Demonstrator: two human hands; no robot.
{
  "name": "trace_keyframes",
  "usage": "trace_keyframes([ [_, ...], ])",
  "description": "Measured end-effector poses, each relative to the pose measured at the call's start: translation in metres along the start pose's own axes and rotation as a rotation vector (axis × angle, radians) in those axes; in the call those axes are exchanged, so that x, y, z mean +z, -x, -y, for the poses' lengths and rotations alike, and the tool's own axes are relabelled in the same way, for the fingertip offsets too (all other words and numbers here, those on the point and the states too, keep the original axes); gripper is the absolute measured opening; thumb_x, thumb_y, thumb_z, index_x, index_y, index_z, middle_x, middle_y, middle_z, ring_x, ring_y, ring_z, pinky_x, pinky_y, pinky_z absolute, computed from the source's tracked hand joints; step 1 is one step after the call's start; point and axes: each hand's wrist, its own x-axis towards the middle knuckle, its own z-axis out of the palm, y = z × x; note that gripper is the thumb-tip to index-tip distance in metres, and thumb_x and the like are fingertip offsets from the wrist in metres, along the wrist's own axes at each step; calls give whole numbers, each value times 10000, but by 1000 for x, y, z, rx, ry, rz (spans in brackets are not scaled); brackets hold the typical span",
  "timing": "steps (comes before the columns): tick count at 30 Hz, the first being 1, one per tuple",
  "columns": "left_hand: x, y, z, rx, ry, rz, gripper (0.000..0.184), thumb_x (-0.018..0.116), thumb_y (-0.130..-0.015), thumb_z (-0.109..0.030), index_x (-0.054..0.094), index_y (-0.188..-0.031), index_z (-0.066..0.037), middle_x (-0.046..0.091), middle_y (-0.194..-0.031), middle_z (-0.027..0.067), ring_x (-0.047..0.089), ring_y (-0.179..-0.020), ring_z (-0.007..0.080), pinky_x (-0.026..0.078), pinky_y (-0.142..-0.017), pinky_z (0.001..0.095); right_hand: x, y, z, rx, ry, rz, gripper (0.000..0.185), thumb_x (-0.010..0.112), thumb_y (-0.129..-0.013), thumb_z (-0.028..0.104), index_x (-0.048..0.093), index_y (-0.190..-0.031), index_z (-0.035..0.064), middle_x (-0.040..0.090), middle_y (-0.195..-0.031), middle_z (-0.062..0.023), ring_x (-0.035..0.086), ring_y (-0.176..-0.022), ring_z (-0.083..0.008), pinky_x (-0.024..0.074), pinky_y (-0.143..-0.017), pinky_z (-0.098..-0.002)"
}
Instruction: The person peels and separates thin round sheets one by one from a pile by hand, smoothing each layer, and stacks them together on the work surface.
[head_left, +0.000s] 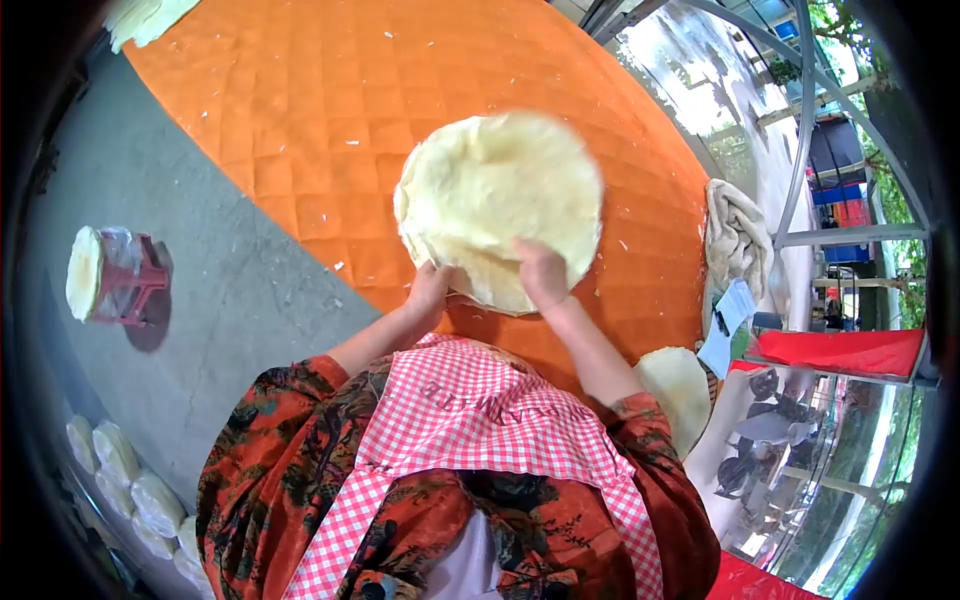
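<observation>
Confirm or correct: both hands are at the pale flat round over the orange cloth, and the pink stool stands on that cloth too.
Not so: the pink stool isn't on the orange cloth; the head view shows it on the grey floor. The left hand and right hand are at the pale flat round over that cloth.

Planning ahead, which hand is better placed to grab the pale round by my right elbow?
Probably your right hand: the pale round lies on that side. Your left hand is farther off, at the large sheet.
</observation>
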Motion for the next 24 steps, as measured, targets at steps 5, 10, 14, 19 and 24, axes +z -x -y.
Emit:
trace_keyframes([
  [5,-1,2,3,13,-71,24,330,390,-922,-79,424,-1232,30,562,-1112,183,615,-943,309,577,-733,403,-23,-4,24,-19,-5,-58,290,523,-732,-13,656,-988,23,680,-937,-146,649,-850,-320,533,-725,-393],
  [10,-1,-1,2,-30,22,134,312,400,-933,-106,439,-1223,3,572,-1104,167,612,-973,310,555,-795,436,-7,35,52,-43,106,150,459,657,-753,138,523,-1174,12,492,-1284,-147,466,-1200,-307,407,-966,-443],
  [14,5,6,-14,-109,209,277,306,419,-936,-128,445,-1223,-25,591,-1075,141,613,-980,299,527,-850,448,24,42,28,-16,108,40,506,659,-728,122,544,-1216,54,553,-1250,-135,497,-1205,-294,398,-1005,-395],
  [19,-17,-16,-21,353,-166,-119,250,531,-896,-95,553,-1132,-15,605,-993,86,607,-838,184,514,-747,314,-78,-61,-24,263,-180,-39,259,606,-735,36,695,-978,43,657,-835,-200,650,-759,-350,526,-668,-400],
  [24,-51,-45,-69,452,-461,-323,305,545,-849,-13,541,-1152,12,609,-1009,86,598,-771,163,510,-698,270,-130,-71,42,35,29,-263,290,571,-720,-8,690,-972,69,663,-868,-154,637,-767,-343,519,-660,-407],
])
